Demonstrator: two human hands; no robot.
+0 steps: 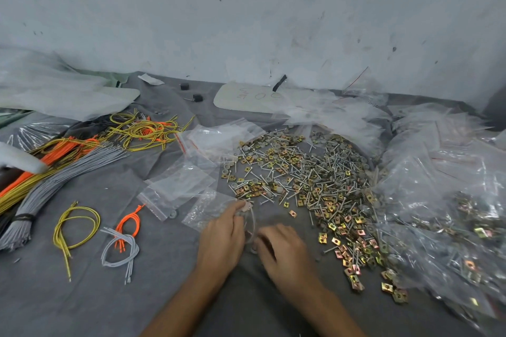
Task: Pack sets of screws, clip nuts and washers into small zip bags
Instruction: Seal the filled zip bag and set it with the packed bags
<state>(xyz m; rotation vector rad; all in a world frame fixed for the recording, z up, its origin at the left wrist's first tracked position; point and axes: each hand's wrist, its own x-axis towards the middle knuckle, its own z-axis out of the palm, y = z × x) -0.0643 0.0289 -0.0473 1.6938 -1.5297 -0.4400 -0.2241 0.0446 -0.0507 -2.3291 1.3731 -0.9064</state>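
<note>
Our left hand (223, 235) pinches a small clear zip bag (210, 209) at its mouth, our right hand's (284, 250) grip is blurred beyond telling, and no writing reads clearly.

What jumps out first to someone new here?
The hardware heap, screws, brass-coloured clip nuts and grey washers, spread centre-right on the grey cloth. Next, orange, yellow and grey wires at left, and filled bags piled at right. Low centre, the left hand pinches a small zip bag while the right hand blurs beside it.
</note>
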